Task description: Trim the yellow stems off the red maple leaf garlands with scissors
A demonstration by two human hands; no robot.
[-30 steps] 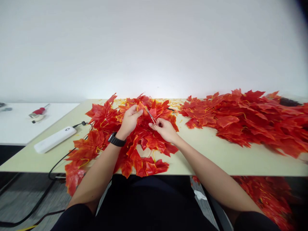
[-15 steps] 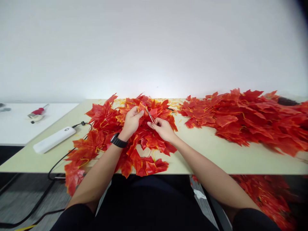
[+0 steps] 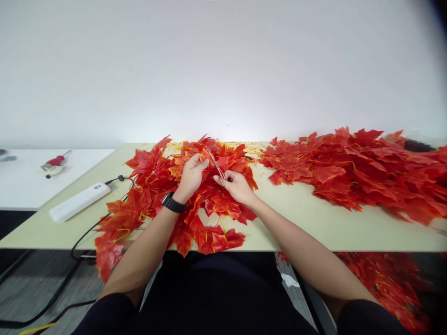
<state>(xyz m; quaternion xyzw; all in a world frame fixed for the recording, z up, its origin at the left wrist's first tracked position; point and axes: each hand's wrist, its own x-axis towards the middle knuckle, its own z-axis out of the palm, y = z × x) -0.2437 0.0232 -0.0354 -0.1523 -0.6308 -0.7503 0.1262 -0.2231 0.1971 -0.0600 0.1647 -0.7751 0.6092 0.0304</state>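
Observation:
My left hand (image 3: 193, 174) is closed in a pinch on an orange-red artificial maple leaf (image 3: 205, 155) at the top of a tangled leaf heap (image 3: 153, 167). Small metal scissors (image 3: 217, 168) are in my right hand (image 3: 237, 187), their blades pointing up and left beside the pinched leaf. Whether the blades touch the leaf's stem I cannot tell. Red leaves with yellow edges and thin yellow stems spread under both hands and hang over the table's front edge at the left.
A large pile of red leaves (image 3: 349, 167) covers the table's right side. Yellow scraps (image 3: 254, 150) lie along the back. At the left are a white power bank (image 3: 80, 201) with a black cable (image 3: 87, 231) and a red and white object (image 3: 55, 165). More leaves (image 3: 391, 284) lie below the table.
The scissor blades look slightly more closed and reach a little further up and left. Both hands stay almost in place; the whole view shifts slightly.

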